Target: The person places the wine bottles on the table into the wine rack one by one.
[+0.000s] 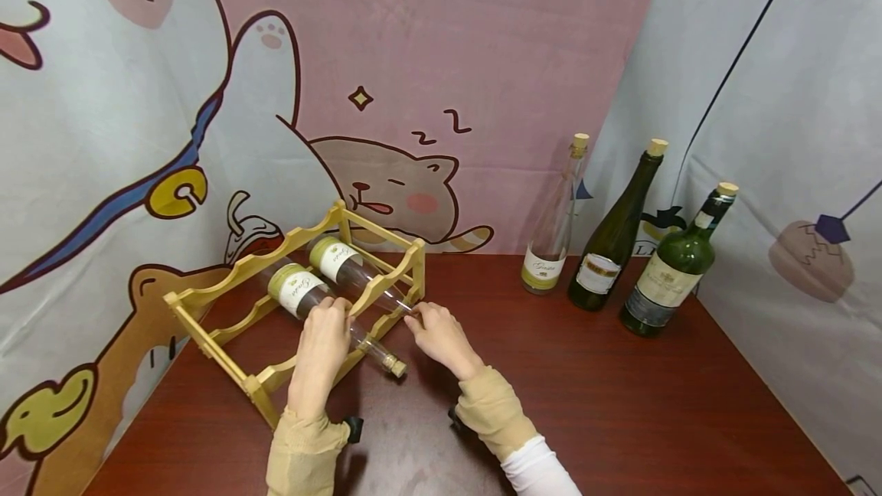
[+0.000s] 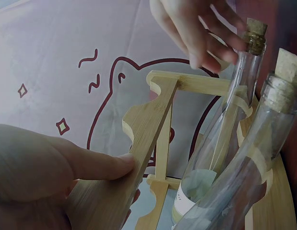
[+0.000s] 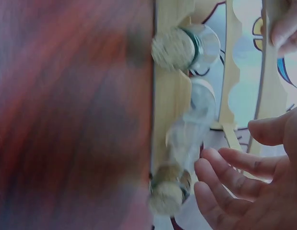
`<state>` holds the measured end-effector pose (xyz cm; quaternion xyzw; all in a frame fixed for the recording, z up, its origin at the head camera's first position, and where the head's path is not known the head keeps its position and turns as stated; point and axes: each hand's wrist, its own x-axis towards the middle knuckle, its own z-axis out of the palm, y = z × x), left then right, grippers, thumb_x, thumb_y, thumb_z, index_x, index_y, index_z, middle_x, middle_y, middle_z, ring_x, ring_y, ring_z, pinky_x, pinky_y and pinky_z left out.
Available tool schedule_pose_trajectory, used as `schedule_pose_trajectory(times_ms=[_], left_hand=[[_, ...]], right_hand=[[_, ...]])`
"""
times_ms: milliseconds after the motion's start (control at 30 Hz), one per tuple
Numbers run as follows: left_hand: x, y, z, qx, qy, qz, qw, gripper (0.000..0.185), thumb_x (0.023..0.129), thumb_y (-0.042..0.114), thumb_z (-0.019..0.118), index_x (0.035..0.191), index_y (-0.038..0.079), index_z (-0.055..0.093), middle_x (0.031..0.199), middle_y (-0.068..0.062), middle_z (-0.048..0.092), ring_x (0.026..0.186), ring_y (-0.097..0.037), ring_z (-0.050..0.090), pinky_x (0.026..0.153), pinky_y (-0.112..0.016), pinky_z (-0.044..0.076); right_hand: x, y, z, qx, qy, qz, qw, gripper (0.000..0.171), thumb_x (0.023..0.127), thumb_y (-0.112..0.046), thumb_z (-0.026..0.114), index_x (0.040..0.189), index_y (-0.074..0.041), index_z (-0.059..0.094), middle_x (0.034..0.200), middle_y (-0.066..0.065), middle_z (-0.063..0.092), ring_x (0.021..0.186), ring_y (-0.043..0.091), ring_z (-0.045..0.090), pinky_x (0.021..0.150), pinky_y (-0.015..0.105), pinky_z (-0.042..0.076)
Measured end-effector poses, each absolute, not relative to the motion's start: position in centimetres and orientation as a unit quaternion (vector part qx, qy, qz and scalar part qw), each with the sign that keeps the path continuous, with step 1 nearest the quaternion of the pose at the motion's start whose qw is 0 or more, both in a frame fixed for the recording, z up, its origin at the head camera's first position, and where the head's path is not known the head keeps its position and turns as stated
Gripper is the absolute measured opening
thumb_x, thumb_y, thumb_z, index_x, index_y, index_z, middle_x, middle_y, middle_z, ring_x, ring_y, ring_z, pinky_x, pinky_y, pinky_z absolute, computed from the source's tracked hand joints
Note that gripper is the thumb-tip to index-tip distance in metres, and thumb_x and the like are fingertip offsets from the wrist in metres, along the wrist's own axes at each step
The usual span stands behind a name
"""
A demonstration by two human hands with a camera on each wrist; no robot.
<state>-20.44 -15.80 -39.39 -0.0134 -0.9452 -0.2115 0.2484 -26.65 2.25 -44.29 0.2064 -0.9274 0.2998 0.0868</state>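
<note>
A wooden wine rack (image 1: 213,346) stands on the table with two clear, cork-stopped bottles lying in it. My left hand (image 1: 322,347) grips the rack's scalloped upper rail (image 2: 147,125), its thumb along the wood in the left wrist view. Below that hand runs the nearer clear bottle (image 1: 298,289), its corked neck sticking out past the lower rail. By the neck of the farther clear bottle (image 1: 335,259) is my right hand (image 1: 442,337). Its fingers (image 3: 234,179) are spread and loosely bent beside the glass in the right wrist view, holding nothing.
Three corked bottles stand upright at the back right: a clear bottle (image 1: 544,262), a dark slim bottle (image 1: 599,274) and a green bottle (image 1: 664,285). A printed cloth (image 1: 517,60) hangs behind the dark red table (image 1: 551,396).
</note>
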Motion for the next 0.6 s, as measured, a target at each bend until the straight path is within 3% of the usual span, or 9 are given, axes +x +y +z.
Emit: schedule_pose_trajectory(times_ms=[233,600], left_hand=[[-20.5,-15.8,-39.4,-0.012,-0.947,-0.212,0.243,0.012,0.080,-0.001,0.067,0.091,-0.005,0.066,0.086,-0.020,0.063,0.079,-0.042,0.061,0.067,-0.051,0.051],[-20.5,-15.8,-39.4,-0.013,-0.947,-0.211,0.242,0.012,0.081,0.000,0.067,0.092,-0.005,0.066,0.086,-0.020,0.063,0.079,-0.043,0.062,0.067,-0.051,0.051]], right_hand=[[-28.0,4.7,-43.2,0.149,-0.923,0.321,0.150,0.027,0.090,-0.027,0.061,0.103,-0.004,0.066,0.087,0.006,0.064,0.075,0.021,0.062,0.061,0.035,0.049],[-30.7,9.6,-40.5,0.066,-0.916,0.339,0.205,0.033,0.090,-0.031,0.060,0.111,-0.005,0.063,0.100,0.010,0.066,0.093,0.030,0.064,0.077,0.046,0.051]])
